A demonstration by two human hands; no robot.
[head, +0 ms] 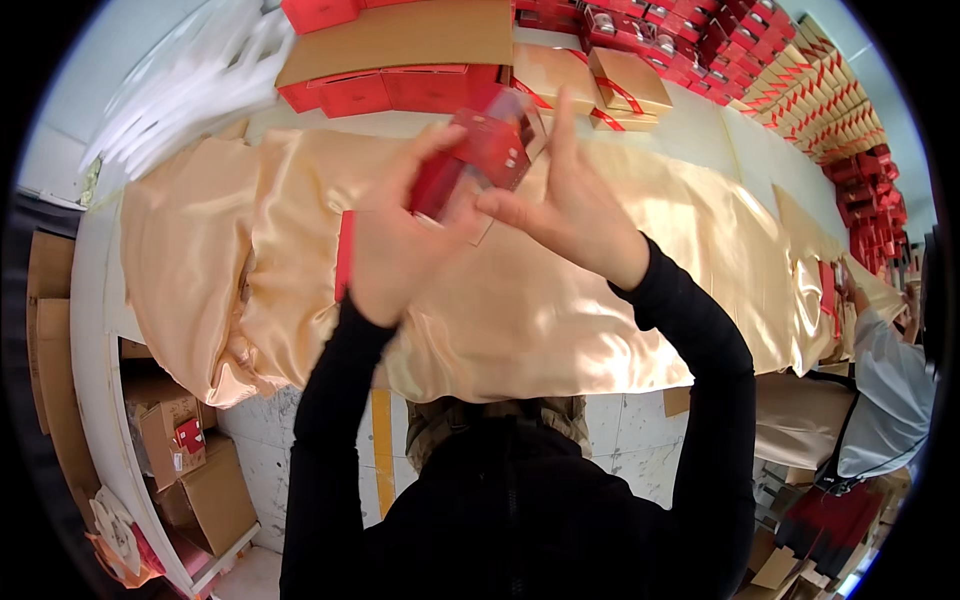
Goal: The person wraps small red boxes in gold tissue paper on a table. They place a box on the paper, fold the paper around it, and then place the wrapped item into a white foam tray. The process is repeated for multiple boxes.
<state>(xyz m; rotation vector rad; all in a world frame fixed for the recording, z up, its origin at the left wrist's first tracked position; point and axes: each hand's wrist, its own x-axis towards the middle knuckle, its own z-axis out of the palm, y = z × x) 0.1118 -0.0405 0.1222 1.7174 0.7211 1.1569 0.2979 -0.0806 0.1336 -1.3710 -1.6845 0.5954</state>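
A small red carton (491,150) with a window-like side is held tilted above the satin cloth; motion blurs it. My left hand (397,247) grips its left side, fingers wrapped behind it. At the carton's right is my right hand (581,202), its fingers stretched up and the thumb apart, pointing at the carton's lower edge. Whether that thumb touches the carton is unclear. Gold satin cloth (525,315) covers the table beneath both hands, in folds on the left. A flat red piece (345,255) lies on it, partly hidden by my left hand.
Beyond the cloth stand a cardboard box (405,37) with red boxes and gold boxes (626,82) with red ribbon. Stacked red cartons (675,37) fill the back right. A blurred white bundle (202,82) is at left. Another person (889,390) works at right. Cardboard boxes (214,487) sit under the table.
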